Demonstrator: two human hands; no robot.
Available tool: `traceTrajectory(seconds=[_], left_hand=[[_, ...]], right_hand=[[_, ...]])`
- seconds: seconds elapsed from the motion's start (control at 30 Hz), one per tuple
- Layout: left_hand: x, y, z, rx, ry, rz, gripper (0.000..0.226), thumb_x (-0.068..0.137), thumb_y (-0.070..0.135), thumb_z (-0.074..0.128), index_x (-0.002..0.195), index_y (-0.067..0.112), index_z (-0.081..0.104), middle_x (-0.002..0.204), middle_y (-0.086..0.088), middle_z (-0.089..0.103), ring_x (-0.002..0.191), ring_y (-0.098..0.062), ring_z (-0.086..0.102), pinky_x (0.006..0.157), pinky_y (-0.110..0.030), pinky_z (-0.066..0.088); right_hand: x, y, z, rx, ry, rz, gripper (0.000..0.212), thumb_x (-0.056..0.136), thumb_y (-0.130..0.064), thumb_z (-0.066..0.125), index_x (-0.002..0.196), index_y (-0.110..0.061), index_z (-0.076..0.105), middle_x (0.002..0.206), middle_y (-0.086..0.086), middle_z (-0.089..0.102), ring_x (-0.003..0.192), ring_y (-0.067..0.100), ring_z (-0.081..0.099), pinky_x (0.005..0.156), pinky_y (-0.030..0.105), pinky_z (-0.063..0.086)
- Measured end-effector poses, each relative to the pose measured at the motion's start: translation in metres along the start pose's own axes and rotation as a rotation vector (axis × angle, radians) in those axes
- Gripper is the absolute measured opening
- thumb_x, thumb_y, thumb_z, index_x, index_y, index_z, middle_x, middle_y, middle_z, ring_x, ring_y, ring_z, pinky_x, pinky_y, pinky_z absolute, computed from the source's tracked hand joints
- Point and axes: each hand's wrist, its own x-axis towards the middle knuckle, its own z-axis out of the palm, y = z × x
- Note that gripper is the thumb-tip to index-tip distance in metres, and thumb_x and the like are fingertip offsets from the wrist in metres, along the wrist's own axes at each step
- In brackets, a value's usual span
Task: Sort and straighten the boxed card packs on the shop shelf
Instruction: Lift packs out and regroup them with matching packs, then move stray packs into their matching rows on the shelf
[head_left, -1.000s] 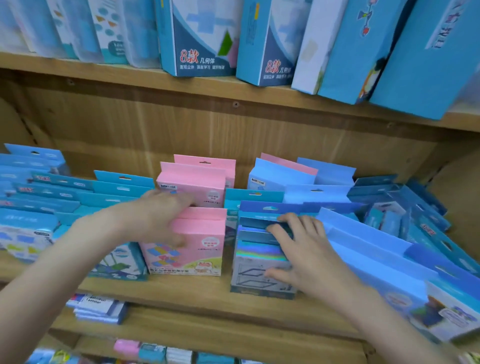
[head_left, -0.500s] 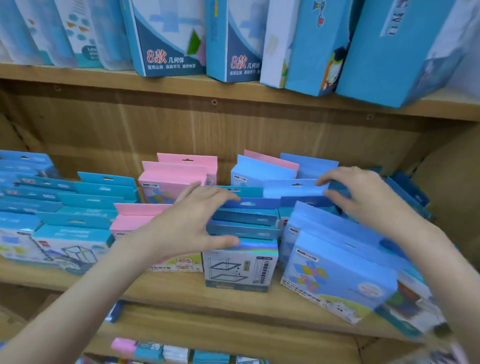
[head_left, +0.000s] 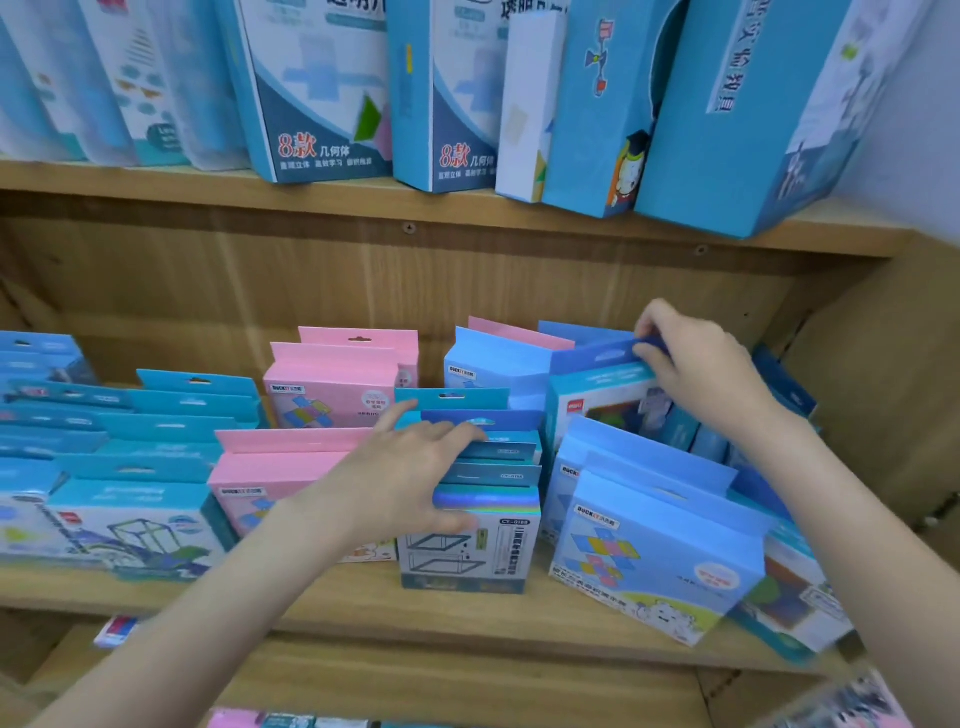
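Observation:
Rows of boxed card packs stand on the wooden shelf (head_left: 467, 608). My left hand (head_left: 410, 467) grips the middle stack of teal packs, fingers over their tops and thumb on the front holographic pack (head_left: 467, 540). My right hand (head_left: 696, 369) pinches the hanger tab of a blue pack (head_left: 597, 395), lifted above the row at the back right. Pink packs (head_left: 280, 478) stand left of my left hand. Light blue packs (head_left: 654, 551) lean forward at the front right.
Teal packs (head_left: 124, 509) fill the left end of the shelf. Tall blue boxes (head_left: 322, 88) stand on the upper shelf (head_left: 415, 208) just above. The shelf's wooden side wall (head_left: 883, 415) closes the right end. More packs lie on a lower shelf (head_left: 467, 686).
My left hand shifted from the pink packs to the middle teal stack and stays there. My right hand left that stack, reached to the back right and lifted a blue pack by its tab.

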Motion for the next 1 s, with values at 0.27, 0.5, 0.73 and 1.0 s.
traceTrajectory(seconds=[0.27, 0.5, 0.73, 1.0], left_hand=[[0.000, 0.000, 0.000, -0.009, 0.028, 0.021, 0.071, 0.080, 0.061, 0.052, 0.137, 0.031, 0.022, 0.139, 0.011, 0.040, 0.129, -0.007, 0.034, 0.111, -0.031, -0.008], [-0.017, -0.020, -0.005, -0.009, 0.136, 0.020, 0.091, 0.072, 0.067, 0.054, 0.144, 0.029, 0.014, 0.147, 0.010, 0.027, 0.137, -0.008, 0.015, 0.110, -0.036, -0.016], [-0.038, -0.035, 0.005, -0.165, 0.375, 0.108, 0.064, 0.075, 0.062, 0.041, 0.128, 0.027, 0.045, 0.128, 0.007, 0.052, 0.124, -0.012, 0.039, 0.113, -0.041, 0.010], [-0.007, 0.005, 0.010, -0.251, 0.401, 0.275, 0.050, 0.079, 0.050, 0.042, 0.119, 0.023, 0.051, 0.119, 0.007, 0.056, 0.115, -0.013, 0.048, 0.110, -0.039, 0.017]], right_hand=[[-0.021, -0.020, -0.045, 0.092, 0.387, -0.081, 0.007, 0.093, -0.014, 0.047, 0.098, -0.008, 0.047, 0.095, 0.009, 0.059, 0.085, 0.030, 0.056, 0.070, 0.042, 0.045], [-0.037, -0.029, -0.078, 0.195, 0.556, -0.077, 0.014, 0.093, -0.014, 0.045, 0.100, -0.003, 0.048, 0.090, 0.001, 0.051, 0.082, 0.030, 0.057, 0.076, 0.043, 0.049], [-0.076, -0.037, -0.109, 0.257, 0.536, -0.048, 0.012, 0.092, -0.010, 0.049, 0.101, -0.003, 0.049, 0.092, 0.003, 0.052, 0.070, -0.001, 0.047, 0.059, 0.006, 0.040], [-0.131, -0.018, -0.122, 0.271, 0.428, 0.081, 0.007, 0.085, -0.030, 0.046, 0.085, -0.036, 0.042, 0.081, -0.023, 0.052, 0.070, -0.008, 0.058, 0.050, 0.021, 0.050]])
